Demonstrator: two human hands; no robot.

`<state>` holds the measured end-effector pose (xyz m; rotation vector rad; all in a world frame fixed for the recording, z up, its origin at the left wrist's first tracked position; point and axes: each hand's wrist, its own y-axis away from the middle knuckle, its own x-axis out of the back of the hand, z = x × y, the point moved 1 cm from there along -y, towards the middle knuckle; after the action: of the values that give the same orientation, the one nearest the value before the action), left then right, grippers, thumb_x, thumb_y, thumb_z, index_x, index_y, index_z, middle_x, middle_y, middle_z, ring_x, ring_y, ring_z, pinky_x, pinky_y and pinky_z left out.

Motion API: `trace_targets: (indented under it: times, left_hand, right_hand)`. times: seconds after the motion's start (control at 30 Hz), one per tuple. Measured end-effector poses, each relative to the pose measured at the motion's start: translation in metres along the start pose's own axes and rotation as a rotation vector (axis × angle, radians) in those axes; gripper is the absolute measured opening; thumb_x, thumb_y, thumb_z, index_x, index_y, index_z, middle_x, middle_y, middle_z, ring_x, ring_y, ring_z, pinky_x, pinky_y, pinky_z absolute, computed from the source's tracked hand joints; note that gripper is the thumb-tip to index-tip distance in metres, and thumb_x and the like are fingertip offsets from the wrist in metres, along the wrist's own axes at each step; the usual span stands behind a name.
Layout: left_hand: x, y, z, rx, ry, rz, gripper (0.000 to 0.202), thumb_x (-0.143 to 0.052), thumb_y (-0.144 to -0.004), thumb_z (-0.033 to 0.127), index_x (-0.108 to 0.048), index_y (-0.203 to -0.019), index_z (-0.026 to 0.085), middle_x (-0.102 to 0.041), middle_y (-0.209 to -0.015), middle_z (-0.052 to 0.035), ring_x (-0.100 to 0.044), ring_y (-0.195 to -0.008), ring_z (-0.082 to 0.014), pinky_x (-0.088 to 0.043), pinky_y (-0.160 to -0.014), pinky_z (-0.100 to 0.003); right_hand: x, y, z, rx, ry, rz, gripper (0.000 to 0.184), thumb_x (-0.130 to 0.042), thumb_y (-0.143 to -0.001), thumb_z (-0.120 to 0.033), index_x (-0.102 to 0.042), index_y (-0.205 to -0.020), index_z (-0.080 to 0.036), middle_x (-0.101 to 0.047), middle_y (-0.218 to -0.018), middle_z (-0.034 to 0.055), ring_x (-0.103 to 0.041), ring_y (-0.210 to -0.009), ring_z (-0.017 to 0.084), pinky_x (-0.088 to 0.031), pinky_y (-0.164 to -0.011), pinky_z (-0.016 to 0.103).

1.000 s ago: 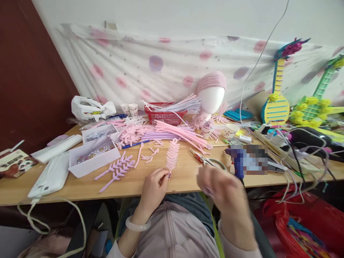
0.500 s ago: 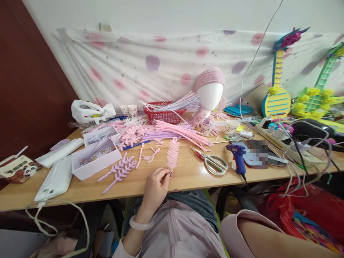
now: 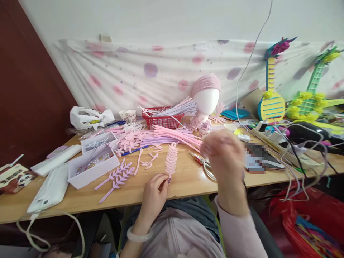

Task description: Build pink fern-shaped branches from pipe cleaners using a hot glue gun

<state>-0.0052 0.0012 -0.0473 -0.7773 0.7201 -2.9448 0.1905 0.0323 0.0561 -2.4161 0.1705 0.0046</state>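
Soft, fairly bright light falls evenly on the table (image 3: 185, 186), with deep shadow beneath it. Motion blur smears the right hand (image 3: 224, 152); 1 pixelated patch (image 3: 258, 157) sits near it; outer edges look stretched.

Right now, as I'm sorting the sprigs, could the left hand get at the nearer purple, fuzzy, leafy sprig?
Probably yes: only wooden tabletop shows between the left hand and purple sprig, though that hand holds a pink, fuzzy, feather-shaped stem.

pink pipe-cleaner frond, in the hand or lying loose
In the hand: the left hand pinches the pink pipe-cleaner frond by its lower end.
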Motion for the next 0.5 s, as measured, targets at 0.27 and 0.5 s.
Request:
trace_targets:
  times: [0.27, 0.5]
  left_hand:
    - [0.0, 0.0, -0.002, -0.014, -0.005, -0.02, 0.019, -0.046, -0.088, 0.016, -0.065, -0.087, 0.017, -0.069, -0.086, -0.0081, -0.066, -0.074, -0.0179, -0.054, -0.067, -0.028]
    - [0.0, 0.0, 0.003, -0.057, -0.04, -0.003, 0.021, -0.045, -0.088, 0.014, -0.066, -0.087, 0.018, -0.07, -0.086, -0.0087, -0.067, -0.076, -0.0189, -0.055, -0.068, -0.028]
  right_hand:
    - [-0.029, 0.005, 0.076, -0.544, 0.032, -0.002, 0.037, -0.063, -0.074, -0.052, -0.069, -0.085, -0.017, -0.071, -0.083, 0.0082, -0.065, -0.075, 0.021, -0.048, -0.062, 0.03]
    - [-0.03, 0.011, 0.074, -0.521, 0.033, -0.053, 0.037, -0.064, -0.074, -0.053, -0.069, -0.076, -0.017, -0.069, -0.075, 0.0057, -0.063, -0.074, 0.019, -0.047, -0.065, 0.028]
